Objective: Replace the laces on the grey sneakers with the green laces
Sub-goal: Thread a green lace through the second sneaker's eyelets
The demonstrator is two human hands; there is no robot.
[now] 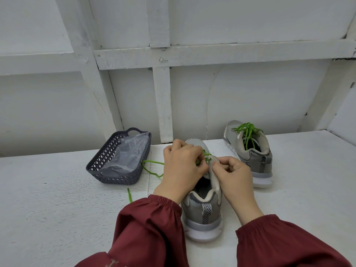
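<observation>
Lacing job looks a bit over halfway from where I'm standing. The far sneaker (252, 151), right of centre in the frame, already has its green lacing (248, 131) threaded and bunched at the top, and it's parked out of the way near the wall, I'd guess so it doesn't get mixed into the work. The near sneaker (202, 212) sits bottom centre, heel toward the person and toe pointing away, which makes sense since the eyelets then run straight out in front of both hands. The left hand (183, 164) is curled over the upper, fingertips pinched on the green lace (205, 157) right at the eyelets. The right hand (234, 176) is curled too, gripping the pale tongue (214, 174) and pulling it back, probably to hold the throat open. I can't tell if it also has a bit of lace. The slack end (152, 168) trails off left across the white table (57, 209) toward the dark basket (119, 178), and one tip (130, 195) pokes out just above the maroon sleeve (150, 228), so there's plenty left to feed through. The basket, left of centre, holds a crumpled clear plastic bag (127, 155). No old laces visible anywhere that I can spot. Next eyelet looks fiddly given how tight those fingers are bunched.
</observation>
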